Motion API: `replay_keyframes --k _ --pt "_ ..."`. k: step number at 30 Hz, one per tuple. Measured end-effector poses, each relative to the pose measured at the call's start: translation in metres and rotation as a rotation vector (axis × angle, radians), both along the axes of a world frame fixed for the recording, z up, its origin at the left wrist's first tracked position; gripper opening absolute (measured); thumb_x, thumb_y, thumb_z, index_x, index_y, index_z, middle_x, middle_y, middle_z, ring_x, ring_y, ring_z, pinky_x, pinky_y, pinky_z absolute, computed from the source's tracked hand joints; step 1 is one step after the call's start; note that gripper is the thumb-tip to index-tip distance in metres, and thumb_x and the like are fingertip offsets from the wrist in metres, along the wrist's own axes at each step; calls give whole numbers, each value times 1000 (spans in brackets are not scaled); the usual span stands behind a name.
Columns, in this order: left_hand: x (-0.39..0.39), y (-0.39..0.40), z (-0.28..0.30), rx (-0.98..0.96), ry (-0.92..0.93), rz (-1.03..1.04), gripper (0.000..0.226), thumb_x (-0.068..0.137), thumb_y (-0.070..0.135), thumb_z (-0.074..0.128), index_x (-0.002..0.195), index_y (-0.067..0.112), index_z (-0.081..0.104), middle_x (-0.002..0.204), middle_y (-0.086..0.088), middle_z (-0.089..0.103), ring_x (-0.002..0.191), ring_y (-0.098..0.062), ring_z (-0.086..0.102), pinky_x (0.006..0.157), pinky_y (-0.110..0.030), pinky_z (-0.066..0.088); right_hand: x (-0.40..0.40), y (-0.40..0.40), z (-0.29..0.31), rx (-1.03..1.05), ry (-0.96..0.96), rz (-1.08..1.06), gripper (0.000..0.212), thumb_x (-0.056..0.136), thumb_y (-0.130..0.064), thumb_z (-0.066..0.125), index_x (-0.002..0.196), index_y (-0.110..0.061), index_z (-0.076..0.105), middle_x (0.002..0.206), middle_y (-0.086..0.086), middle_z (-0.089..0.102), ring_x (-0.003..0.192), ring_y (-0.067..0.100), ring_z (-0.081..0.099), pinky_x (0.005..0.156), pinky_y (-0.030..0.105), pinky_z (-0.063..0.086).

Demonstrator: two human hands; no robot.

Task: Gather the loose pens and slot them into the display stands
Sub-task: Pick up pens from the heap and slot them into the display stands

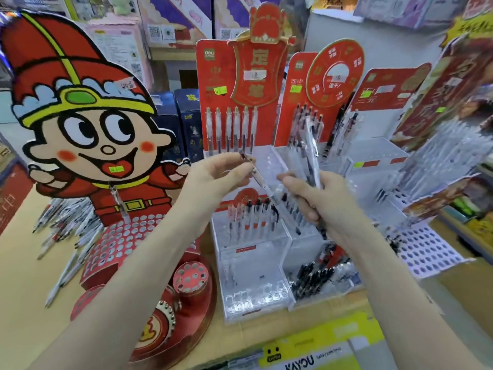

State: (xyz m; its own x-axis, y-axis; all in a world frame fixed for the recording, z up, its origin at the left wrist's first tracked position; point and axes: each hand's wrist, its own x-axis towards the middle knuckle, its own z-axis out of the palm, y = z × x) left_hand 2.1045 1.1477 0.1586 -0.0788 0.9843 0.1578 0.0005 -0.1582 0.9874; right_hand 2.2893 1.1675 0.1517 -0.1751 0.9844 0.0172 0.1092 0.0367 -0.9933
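Note:
My left hand (213, 174) pinches one clear pen (257, 174) by its upper end, and the pen slants down to the right over a clear acrylic display stand (250, 252). My right hand (317, 196) grips a bunch of pens (313, 153) that stick up above the fist. The stand holds a short row of upright pens (250, 212) at its back. A second clear stand (317, 279) to the right holds dark pens. Loose pens (66, 231) lie in a heap on the table at the left.
A red cartoon-figure stand (88, 124) with a perforated base (125, 241) rises at the left, with red round holders (189, 276) in front. Red backboards (226, 97) with hanging pens stand behind. A white perforated stand (429, 249) sits at the right. A yellow box (314, 348) lies at the near edge.

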Motion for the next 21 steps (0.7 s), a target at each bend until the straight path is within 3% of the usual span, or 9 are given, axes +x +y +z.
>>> replay_keyframes --k 2,4,8,13,19,21 --pt "6 1 3 25 -1 -51 16 88 8 60 93 21 69 85 8 73 85 -7 68 77 -16 52 -8 -2 4 -17 38 98 35 66 -39 70 70 -6 60 38 1 36 31 12 26 35 18 20" --pt "10 -2 6 57 19 -99 20 89 6 58 96 23 67 88 9 73 90 -8 69 82 -18 53 -11 -4 4 -40 77 154 31 69 -33 71 63 -9 53 36 -1 35 30 12 26 36 19 20" --pt "8 -7 8 129 102 -89 27 89 0 57 100 23 66 97 8 71 92 -3 67 82 -15 51 -10 -3 2 -56 73 161 18 78 -20 72 85 -7 61 39 -4 37 33 10 27 38 20 21" --pt "-23 -9 -16 120 278 196 22 90 4 57 99 23 64 94 8 68 85 3 64 75 -8 48 -14 -10 -3 -2 -89 95 19 77 -22 74 82 -15 57 42 -8 43 37 10 35 37 22 30" --pt "-79 -39 -61 66 617 399 26 90 2 53 104 20 66 98 11 61 92 -3 57 81 -8 43 -55 -32 -24 4 -104 176 10 84 -15 67 80 -16 58 39 -8 41 34 8 34 35 19 29" --pt "-105 -66 -85 -18 688 517 27 90 3 53 105 20 66 106 5 59 99 -6 53 88 -16 42 -77 -41 -38 -27 -101 200 13 85 -13 67 75 -16 58 36 -9 39 32 6 32 35 18 28"
